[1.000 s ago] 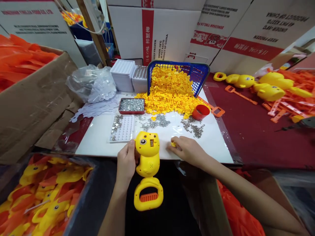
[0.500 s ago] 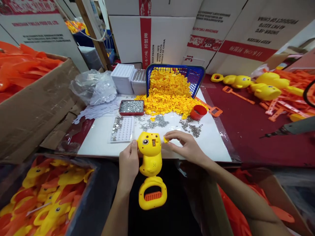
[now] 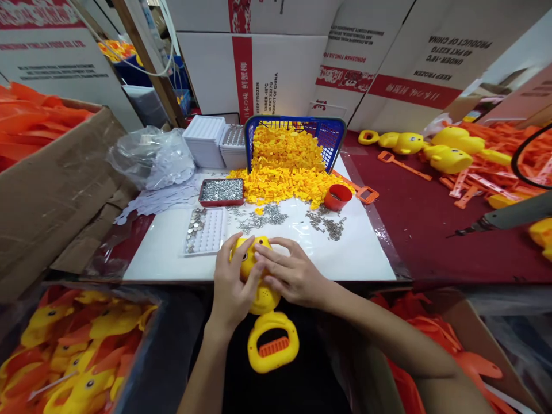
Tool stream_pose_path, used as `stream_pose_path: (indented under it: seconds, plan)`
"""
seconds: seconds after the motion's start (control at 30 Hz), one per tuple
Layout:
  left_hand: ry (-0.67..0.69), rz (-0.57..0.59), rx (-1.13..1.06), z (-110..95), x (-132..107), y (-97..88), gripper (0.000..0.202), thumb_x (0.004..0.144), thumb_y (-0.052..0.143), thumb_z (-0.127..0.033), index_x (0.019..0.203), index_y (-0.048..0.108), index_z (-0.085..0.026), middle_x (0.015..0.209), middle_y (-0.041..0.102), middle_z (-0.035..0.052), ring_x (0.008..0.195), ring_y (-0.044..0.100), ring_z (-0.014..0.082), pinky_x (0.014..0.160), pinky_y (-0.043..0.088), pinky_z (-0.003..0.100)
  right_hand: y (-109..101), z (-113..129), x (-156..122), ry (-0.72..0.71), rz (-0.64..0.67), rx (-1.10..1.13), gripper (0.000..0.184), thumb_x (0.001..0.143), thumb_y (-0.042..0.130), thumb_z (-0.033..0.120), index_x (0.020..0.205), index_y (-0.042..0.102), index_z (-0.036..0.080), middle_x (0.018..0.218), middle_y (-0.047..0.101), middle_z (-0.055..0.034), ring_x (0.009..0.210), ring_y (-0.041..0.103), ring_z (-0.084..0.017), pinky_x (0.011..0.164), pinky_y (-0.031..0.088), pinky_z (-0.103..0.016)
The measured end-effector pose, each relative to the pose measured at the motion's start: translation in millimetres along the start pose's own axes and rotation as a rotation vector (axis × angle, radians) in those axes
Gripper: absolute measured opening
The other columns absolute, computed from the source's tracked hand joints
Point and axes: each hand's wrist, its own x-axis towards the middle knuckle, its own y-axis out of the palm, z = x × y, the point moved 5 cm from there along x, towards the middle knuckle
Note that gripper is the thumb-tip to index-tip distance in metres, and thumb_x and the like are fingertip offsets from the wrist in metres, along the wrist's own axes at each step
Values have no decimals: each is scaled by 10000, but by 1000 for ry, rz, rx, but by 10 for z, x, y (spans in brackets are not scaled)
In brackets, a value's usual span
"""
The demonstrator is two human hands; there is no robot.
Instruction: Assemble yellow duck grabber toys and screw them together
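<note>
A yellow toy duck point(image 3: 264, 300) with an eye on its head and a loop handle point(image 3: 273, 343) with an orange grip inside stands at the near edge of the table. My left hand point(image 3: 235, 287) wraps around the head from the left, its thumb across the front. From the right, my right hand point(image 3: 293, 273) presses its fingers on the head, where both hands meet. Those fingers cover the toy's small compartment, and any small yellow piece beneath them is hidden. Beyond the hands lies a white tray point(image 3: 211, 230) with coin-shaped metal cells.
A blue basket point(image 3: 338, 138) spills small yellow parts point(image 3: 284, 181). Nearby are a red-edged tray of metal bits point(image 3: 222, 191), a red cup point(image 3: 338, 197) and loose screws point(image 3: 333, 227). A power screwdriver point(image 3: 504, 218) juts in at right. Boxes of toys point(image 3: 77, 351) flank me.
My right hand has moved left from beside the toy onto its head, and the small yellow piece it pinched is now out of sight. My left fingers have come over the head's front.
</note>
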Motion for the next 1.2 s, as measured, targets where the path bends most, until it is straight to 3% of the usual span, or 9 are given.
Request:
stream_pose_path:
  seconds: [0.1,0.2,0.27,0.33,0.53,0.77,0.9,1.03,1.2]
  plan:
    - [-8,36,-61,21,-20,-22,350,996,575,-377,1329,618,-277,1388,561,108,1323,545,274,1112,455,454,-79,5,-12,-54,59,-19,401,1010,473,299,1376,615,223,1435,632,-108,1413,471,-284,1142,427,-550]
    - [-9,15,-63,-18,-46,-24,334,1001,574,-296,1329,639,-298,1462,520,97,1371,514,273,1147,432,474,-361,-302,57,172,-17,-212,350,1044,388,265,1234,679,219,1227,729,-95,1156,640,-218,998,525,-410]
    - [25,-41,-49,-75,-57,-20,300,996,570,-231,1265,688,-298,1469,520,90,1380,506,278,1151,432,492,-545,-559,95,339,-40,-419,308,1023,425,245,1104,715,183,1110,727,-125,1055,640,-250,927,519,-416]
    - [82,-85,-35,-134,-57,-11,282,982,579,-187,1199,725,-293,1429,557,85,1366,513,286,1138,448,512,-624,-741,124,398,-3,-522,264,989,474,214,973,729,146,1014,710,-155,986,616,-286,875,493,-429]
    - [61,-108,-96,-121,-23,-6,256,970,593,-187,1151,749,-279,1357,616,83,1307,573,275,1097,507,499,-531,-879,109,426,113,-652,285,981,431,132,875,695,133,939,669,-161,899,574,-262,817,424,-370]
    - [38,-168,-62,-175,-30,6,167,930,670,-206,1055,775,-244,1306,649,92,1283,602,278,1094,517,505,-560,-903,85,464,120,-694,287,960,398,70,879,667,127,944,648,-181,886,538,-274,774,373,-371]
    - [3,-157,-79,-199,-19,7,160,923,676,-195,1043,776,-228,1308,655,100,1282,609,275,1084,530,494,-594,-880,101,480,91,-622,298,883,377,-14,847,635,131,928,637,-198,892,525,-288,773,360,-390]
    - [-37,-162,-112,-200,-20,-17,133,915,690,-199,1018,770,-226,1300,666,90,1294,609,273,1077,541,488,-538,-691,156,481,71,-451,228,964,405,113,885,616,144,923,650,-152,891,566,-256,794,424,-372]
    - [-47,-145,-123,-195,-21,-27,170,909,710,-217,1076,743,-217,1311,676,93,1306,607,276,1096,524,524,-257,-214,187,405,-28,232,181,1012,473,300,966,611,193,911,643,-46,846,607,-165,763,502,-292]
